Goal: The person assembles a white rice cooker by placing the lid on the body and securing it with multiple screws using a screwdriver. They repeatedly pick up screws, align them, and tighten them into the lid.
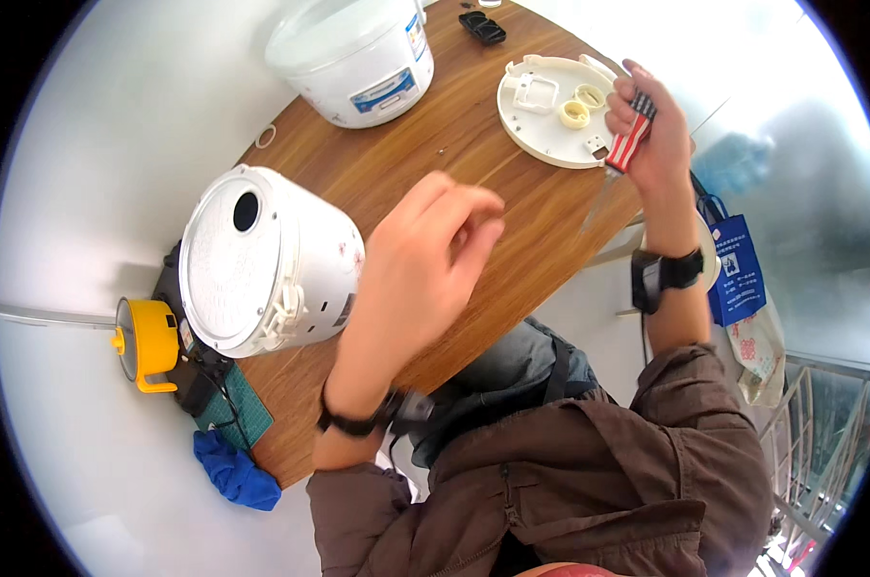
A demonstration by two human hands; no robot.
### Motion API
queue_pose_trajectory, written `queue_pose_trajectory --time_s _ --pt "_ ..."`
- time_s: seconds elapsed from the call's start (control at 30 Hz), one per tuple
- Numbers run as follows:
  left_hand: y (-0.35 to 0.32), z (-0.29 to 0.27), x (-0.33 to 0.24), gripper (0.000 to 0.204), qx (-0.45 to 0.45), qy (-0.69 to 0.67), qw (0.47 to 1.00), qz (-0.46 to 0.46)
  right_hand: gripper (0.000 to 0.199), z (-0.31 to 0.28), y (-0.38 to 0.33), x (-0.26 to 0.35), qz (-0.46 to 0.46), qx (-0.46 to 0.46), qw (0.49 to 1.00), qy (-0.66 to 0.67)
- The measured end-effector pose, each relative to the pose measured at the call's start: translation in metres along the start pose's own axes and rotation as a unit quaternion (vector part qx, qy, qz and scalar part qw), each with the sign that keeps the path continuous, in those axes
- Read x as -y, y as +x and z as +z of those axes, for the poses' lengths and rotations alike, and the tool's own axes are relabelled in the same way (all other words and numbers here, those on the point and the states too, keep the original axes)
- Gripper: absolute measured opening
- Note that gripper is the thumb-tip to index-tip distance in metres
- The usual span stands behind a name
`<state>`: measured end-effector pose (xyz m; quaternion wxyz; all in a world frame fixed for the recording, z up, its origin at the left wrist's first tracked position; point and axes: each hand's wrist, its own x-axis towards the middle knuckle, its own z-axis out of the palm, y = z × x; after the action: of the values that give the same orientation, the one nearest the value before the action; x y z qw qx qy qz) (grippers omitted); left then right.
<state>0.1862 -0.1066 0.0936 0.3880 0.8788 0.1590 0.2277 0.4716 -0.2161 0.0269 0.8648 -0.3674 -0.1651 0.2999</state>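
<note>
In my right hand (658, 130) is a knife (629, 139) with a red-and-white striped and black handle; its thin blade points down toward the table's near edge. My left hand (425, 255) hovers over the wooden table, fingers loosely curled and thumb apart, with nothing visible in it. Left of it sits a white round appliance body (262, 260), seemingly a rice cooker, with a dark round hole in its top and a latch at its edge. Beyond the knife lies a white round cover (541, 135), carrying two cream-coloured rings (575, 114).
A white tub (353, 67) with a lid stands at the far side. Near it are a black part (482, 27) and a thin ring (266, 137). At left are a yellow pot (151, 337), a green cutting mat (248, 409) and a blue cloth (233, 471). A blue bag (735, 269) hangs at right.
</note>
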Motion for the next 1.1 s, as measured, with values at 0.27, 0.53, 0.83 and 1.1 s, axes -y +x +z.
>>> queue_pose_trajectory --time_s 0.27,0.53,0.83,1.1 --pt "0.120 0.087 0.105 0.011 -0.050 0.165 0.985 -0.002 0.024 -0.025 -0.036 -0.031 0.024 -0.053 0.986 0.157" --pt "0.155 0.115 0.110 0.019 0.049 0.350 0.935 -0.043 0.017 -0.037 -0.051 -0.032 0.047 -0.052 0.981 0.181" --pt "0.161 0.142 0.113 0.014 0.006 0.382 0.921 -0.075 0.009 0.000 -0.064 -0.018 0.088 -0.059 0.976 0.189" --pt "0.171 0.150 0.102 0.022 0.090 0.409 0.898 -0.134 0.008 -0.008 -0.064 -0.030 0.095 -0.043 0.981 0.161"
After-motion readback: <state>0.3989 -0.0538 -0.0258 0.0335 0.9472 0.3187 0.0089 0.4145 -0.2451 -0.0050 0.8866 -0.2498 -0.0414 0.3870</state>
